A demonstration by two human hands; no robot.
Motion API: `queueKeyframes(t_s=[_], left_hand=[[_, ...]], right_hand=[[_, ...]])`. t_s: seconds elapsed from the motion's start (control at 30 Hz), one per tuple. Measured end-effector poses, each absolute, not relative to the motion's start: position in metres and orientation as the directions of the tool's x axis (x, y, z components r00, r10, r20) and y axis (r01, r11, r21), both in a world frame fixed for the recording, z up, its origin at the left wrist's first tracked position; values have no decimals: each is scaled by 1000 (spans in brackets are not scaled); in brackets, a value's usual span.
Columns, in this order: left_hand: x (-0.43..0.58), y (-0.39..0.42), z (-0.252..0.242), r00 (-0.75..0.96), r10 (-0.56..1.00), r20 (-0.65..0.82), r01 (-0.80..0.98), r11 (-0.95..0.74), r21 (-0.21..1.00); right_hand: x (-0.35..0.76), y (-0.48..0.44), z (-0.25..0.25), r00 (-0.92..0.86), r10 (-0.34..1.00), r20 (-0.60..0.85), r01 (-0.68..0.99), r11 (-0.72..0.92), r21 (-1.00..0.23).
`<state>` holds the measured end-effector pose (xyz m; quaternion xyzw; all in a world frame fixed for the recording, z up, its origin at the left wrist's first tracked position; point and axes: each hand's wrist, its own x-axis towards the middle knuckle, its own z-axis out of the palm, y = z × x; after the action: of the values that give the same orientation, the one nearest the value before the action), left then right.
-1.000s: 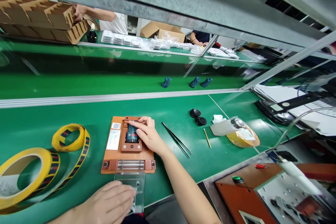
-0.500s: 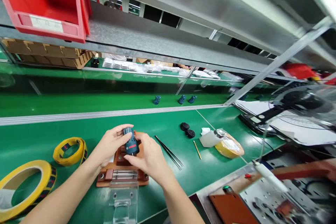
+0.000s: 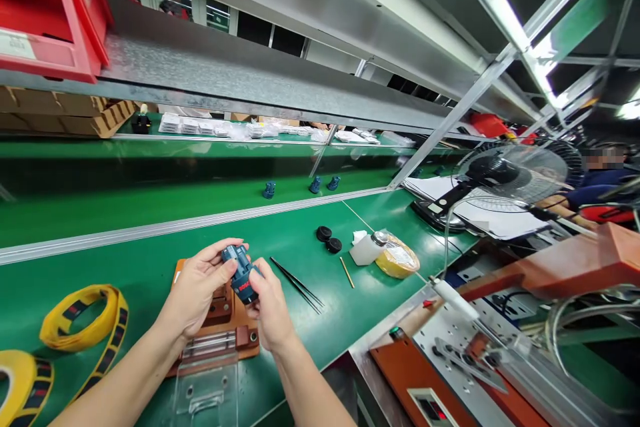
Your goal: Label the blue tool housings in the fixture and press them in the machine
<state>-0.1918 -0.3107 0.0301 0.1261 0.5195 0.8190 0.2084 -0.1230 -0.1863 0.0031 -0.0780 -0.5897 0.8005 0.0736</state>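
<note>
Both my hands hold a small dark blue tool housing with a red label, lifted a little above an orange-brown fixture on the green bench. My left hand grips its upper end with thumb and fingers. My right hand pinches its lower end. A clear plastic plate sticks out from the fixture's near edge.
Black tweezers, two black caps, a thin stick, a white bottle and a yellow tape roll lie to the right. Yellow-black tape rolls lie left. Three blue housings sit on the conveyor. A fan and another person stand far right.
My right hand lifted the blue housing out of the fixture and my left hand came up from the clear plate to join it. The housing is now tilted; the view swung right.
</note>
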Motion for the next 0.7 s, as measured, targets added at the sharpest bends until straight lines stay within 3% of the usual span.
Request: queueKeyframes(t_s=[0.13, 0.27, 0.33, 0.5, 0.7], left_hand=[[-193, -310, 28, -881, 473, -6, -190, -342, 920], [-195, -305, 23, -914, 399, 69, -17, -208, 978], [-195, -303, 21, -936, 335, 112, 72, -131, 989], [-193, -303, 21, -959, 246, 142, 163, 66, 984], [-189, -303, 21, -957, 190, 219, 259, 221, 940]], right_hand=[[-123, -191, 10, -972, 204, -118, 20, -427, -904], [-119, -197, 11, -961, -91, -261, 265, -581, -770], [-115, -200, 8, -954, -131, -269, 297, -538, -789], [-108, -203, -2, -982, 49, -183, 167, -225, -960], [-112, -200, -21, -990, 108, -96, 88, -75, -993]])
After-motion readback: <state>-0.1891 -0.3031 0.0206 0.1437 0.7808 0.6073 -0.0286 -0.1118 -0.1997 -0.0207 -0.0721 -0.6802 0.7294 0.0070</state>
